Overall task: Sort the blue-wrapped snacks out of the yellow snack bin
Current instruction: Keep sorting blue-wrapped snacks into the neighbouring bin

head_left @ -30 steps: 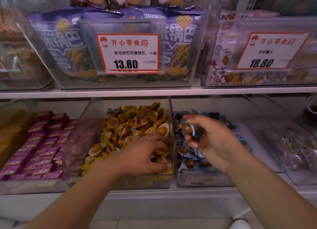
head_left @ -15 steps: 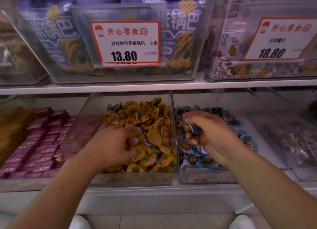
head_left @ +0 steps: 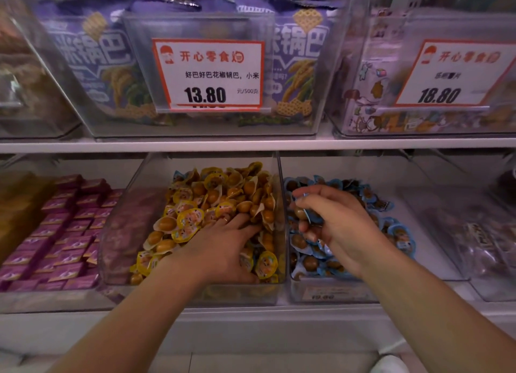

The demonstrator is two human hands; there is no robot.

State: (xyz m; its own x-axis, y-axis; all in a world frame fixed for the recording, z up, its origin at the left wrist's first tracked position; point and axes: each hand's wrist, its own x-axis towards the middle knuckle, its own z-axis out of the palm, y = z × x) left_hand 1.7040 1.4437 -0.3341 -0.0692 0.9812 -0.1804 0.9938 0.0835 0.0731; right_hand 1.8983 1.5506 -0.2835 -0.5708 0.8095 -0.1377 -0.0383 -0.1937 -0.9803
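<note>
Blue-wrapped snacks (head_left: 306, 215): approx 2 in right hand (head_left: 339, 227).

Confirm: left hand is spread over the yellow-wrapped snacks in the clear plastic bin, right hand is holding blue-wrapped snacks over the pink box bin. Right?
Not quite. The head view shows the right hand holding blue-wrapped snacks over the clear plastic bin of blue-wrapped snacks, not the pink boxes, which lie far left. The left hand is spread over the yellow-wrapped snacks, as you said.
</note>
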